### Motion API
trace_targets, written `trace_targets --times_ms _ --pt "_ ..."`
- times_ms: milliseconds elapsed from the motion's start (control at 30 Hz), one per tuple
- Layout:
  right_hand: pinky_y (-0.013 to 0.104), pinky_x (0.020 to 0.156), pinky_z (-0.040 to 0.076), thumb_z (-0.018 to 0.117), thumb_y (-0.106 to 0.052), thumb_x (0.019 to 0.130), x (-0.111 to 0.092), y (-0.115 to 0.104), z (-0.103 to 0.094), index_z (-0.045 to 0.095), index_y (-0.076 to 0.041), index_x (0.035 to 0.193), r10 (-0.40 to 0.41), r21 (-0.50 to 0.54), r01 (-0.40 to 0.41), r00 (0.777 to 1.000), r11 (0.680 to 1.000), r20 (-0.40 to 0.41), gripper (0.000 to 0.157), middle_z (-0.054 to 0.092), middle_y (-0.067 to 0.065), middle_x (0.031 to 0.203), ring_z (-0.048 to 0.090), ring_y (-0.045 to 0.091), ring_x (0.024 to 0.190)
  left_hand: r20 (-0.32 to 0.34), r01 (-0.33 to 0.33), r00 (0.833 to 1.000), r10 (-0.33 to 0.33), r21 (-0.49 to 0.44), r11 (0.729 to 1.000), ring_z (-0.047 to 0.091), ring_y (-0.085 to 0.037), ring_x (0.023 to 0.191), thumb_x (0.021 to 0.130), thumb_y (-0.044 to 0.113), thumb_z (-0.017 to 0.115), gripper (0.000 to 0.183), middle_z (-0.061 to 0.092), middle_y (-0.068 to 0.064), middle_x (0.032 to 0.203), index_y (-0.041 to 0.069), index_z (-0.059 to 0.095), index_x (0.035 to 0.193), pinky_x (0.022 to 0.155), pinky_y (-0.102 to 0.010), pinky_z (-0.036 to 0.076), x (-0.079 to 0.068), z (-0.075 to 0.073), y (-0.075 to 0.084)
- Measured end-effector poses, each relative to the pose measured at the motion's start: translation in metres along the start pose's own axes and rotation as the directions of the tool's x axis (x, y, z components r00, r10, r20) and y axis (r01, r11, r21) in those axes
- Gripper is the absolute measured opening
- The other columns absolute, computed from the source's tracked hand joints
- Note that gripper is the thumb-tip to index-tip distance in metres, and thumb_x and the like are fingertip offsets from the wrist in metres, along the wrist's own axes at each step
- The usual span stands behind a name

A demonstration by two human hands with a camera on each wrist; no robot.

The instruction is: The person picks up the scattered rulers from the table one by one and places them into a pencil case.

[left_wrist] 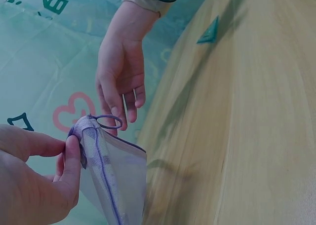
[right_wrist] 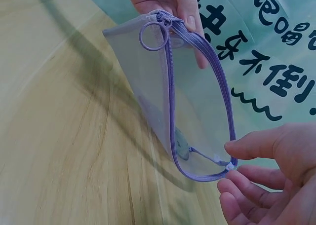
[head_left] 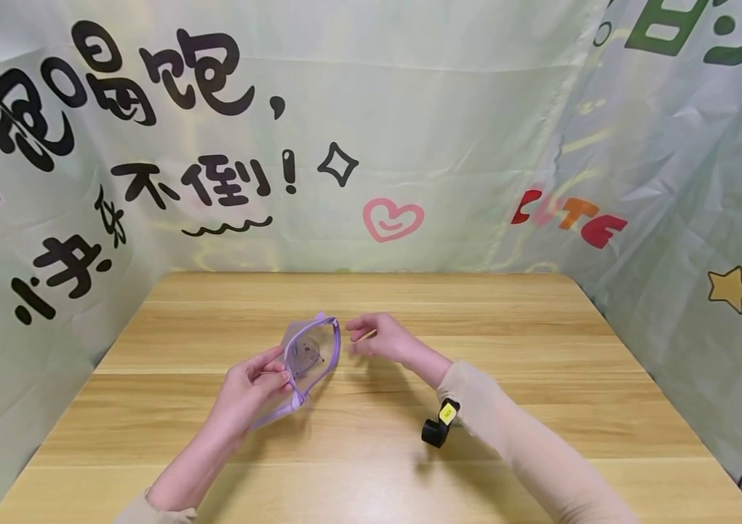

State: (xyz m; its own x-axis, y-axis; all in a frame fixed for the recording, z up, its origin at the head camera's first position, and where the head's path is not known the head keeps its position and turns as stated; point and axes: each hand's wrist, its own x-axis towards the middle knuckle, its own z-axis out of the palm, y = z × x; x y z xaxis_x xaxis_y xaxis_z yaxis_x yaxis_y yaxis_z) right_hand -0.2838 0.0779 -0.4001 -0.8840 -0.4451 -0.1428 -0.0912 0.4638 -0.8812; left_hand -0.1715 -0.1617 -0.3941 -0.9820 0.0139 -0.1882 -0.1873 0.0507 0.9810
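A see-through pouch with purple zip edging (head_left: 337, 349) has its mouth spread apart, and a dark animal-like print (head_left: 305, 355) shows on it. My left hand (head_left: 256, 382) pinches its near end between thumb and fingers; in the left wrist view the thumb (left_wrist: 73, 161) presses at the edge. A purple ring (right_wrist: 154, 36) hangs at that end, and a purple strap (head_left: 274, 416) trails below the left hand. Just beyond the pouch's far end, my right hand (head_left: 380, 338) has its fingers loosely bent, thumb (right_wrist: 254, 145) close to the zip's end, holding nothing.
The wooden table (head_left: 508, 320) lies under both hands. Printed cloth (head_left: 449, 131) stands round it at the back and sides. A small dark camera (head_left: 435, 433) sits on a band at the right wrist.
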Motion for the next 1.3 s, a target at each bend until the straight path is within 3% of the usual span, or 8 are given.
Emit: trace_targets --times_ms 267,767,1033,1300 --pt "0.027 0.081 0.061 0.073 -0.006 0.084 -0.010 0.007 -0.010 0.059 0.003 0.130 -0.034 -0.070 0.032 0.999 0.997 -0.032 0.049 0.066 0.024 0.116 0.068 0.022 0.096 0.006 -0.011 1.000 0.011 0.001 1.000 0.062 -0.003 0.087 0.094 0.001 0.059 0.057 0.055 0.001 0.101 -0.005 0.039 0.147 0.086 -0.018 0.061 0.000 -0.002 -0.002" --pt "0.029 0.080 0.061 0.072 -0.011 0.087 -0.039 0.028 -0.035 0.059 0.004 0.130 -0.019 -0.119 0.010 0.997 0.993 -0.073 0.047 0.066 0.024 0.113 0.068 0.024 0.096 -0.021 -0.014 1.000 0.014 0.005 1.000 0.062 -0.003 0.086 0.093 0.000 0.059 0.054 0.056 0.000 0.101 -0.005 0.043 0.145 0.085 -0.018 0.061 0.001 0.000 -0.005" --pt "0.023 0.076 0.059 0.072 -0.007 0.086 -0.055 0.041 -0.044 0.059 0.008 0.127 -0.036 -0.105 0.026 0.995 0.994 -0.096 0.045 0.066 0.025 0.108 0.068 0.021 0.090 -0.047 -0.015 0.999 0.016 0.017 1.000 0.061 -0.005 0.087 0.093 -0.002 0.059 0.050 0.057 -0.003 0.102 -0.006 0.048 0.141 0.083 -0.017 0.061 0.001 0.001 -0.005" --pt "0.026 0.079 0.056 0.071 -0.015 0.089 -0.071 0.051 -0.053 0.061 0.001 0.128 -0.005 -0.168 -0.016 0.993 0.986 -0.121 0.044 0.066 0.019 0.110 0.064 0.020 0.095 -0.067 -0.017 0.998 0.019 0.033 0.999 0.061 -0.006 0.086 0.092 -0.003 0.059 0.047 0.059 -0.003 0.100 -0.006 0.051 0.138 0.080 -0.015 0.061 0.001 0.004 -0.006"
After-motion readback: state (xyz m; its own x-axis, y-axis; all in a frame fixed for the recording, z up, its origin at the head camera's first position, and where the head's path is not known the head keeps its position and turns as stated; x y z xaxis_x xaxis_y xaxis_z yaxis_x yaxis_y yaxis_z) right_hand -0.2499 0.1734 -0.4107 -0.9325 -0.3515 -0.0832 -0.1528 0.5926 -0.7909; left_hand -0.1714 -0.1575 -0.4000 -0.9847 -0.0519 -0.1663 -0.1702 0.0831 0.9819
